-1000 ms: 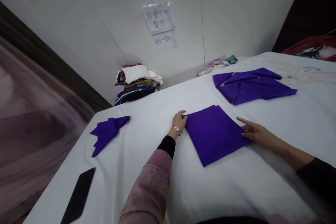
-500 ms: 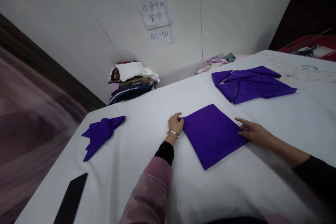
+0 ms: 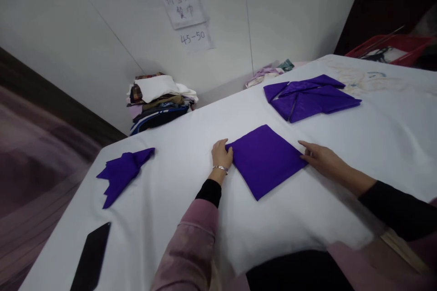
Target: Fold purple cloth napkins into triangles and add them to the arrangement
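A purple cloth napkin [image 3: 264, 162], folded into a flat square, lies on the white-covered table with one corner pointing towards me. My left hand [image 3: 221, 154] has its fingers closed around the left corner. At the right corner, my right hand [image 3: 320, 159] pinches the edge between thumb and fingers, its index finger stretched out above the cloth. Further left rests a purple napkin folded into a pointed, fanned shape [image 3: 126, 170]. Several folded purple napkins [image 3: 307, 99] lie partly overlapping beyond my right hand.
A dark phone-like slab [image 3: 90, 257] lies at the table's near left. Stacked clothes [image 3: 159, 100] stand behind the far edge, with more fabric [image 3: 266, 75] to their right. A red basket [image 3: 406, 47] is at the far right. Handwritten signs [image 3: 184, 7] hang on the wall.
The whole view has shifted, so everything on the table appears further left and slightly higher. Both hands stay at the same two corners, and the napkin keeps its flat square shape.
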Demonstrator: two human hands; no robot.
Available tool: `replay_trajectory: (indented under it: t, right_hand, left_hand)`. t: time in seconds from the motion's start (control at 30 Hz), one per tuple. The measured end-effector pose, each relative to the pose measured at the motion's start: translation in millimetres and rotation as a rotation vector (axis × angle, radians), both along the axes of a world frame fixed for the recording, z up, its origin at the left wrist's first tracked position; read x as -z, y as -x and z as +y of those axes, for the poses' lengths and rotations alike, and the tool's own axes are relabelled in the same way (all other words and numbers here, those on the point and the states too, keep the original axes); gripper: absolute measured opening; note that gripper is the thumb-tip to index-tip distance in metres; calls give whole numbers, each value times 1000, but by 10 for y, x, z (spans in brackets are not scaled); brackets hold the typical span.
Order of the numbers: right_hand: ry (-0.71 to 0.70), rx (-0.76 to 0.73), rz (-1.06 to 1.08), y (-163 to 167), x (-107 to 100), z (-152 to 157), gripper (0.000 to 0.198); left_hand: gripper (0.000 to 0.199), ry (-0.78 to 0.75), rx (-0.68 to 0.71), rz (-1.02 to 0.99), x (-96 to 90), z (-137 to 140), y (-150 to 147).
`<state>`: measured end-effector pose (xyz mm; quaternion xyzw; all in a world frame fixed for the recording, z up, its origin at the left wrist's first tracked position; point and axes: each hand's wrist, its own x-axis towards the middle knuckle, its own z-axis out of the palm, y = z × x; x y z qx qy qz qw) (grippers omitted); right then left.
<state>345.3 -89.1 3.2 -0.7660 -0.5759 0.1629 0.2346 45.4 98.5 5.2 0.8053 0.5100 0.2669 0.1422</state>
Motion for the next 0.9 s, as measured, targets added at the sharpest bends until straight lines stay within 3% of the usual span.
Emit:
replay_trajectory:
  t: [0.13,0.23,0.37,0.47,0.6,0.73,0.9]
  right_hand:
    - [-129,65,54,-45,-59,-122,45]
    - [-272,23,49,143,-109,-230,43]
    - [-264,-395,-72,689,-67,-355,50]
    - [-188,-636,-181,1029,20,-375,67]
    - [-171,-686,-253,1135,119,-325,76]
    - [-180,-709,-290,975,191,-307,71]
    - [-136,-609,-308,563,247,-382,67]
  left_hand:
    - [30,-91,259,-22,-121,-572,-12]
    - [35,-79,469,53,-170,-1117,-8]
    - [55,-44,606,259,-139,-1632,-2]
    - [72,-19,598,359,-64,-1759,-12]
    - [81,21,549,411,31,-1746,-20]
    - [82,23,553,414,80,-1733,-12]
    - [85,43,544,416,84,-1752,-16]
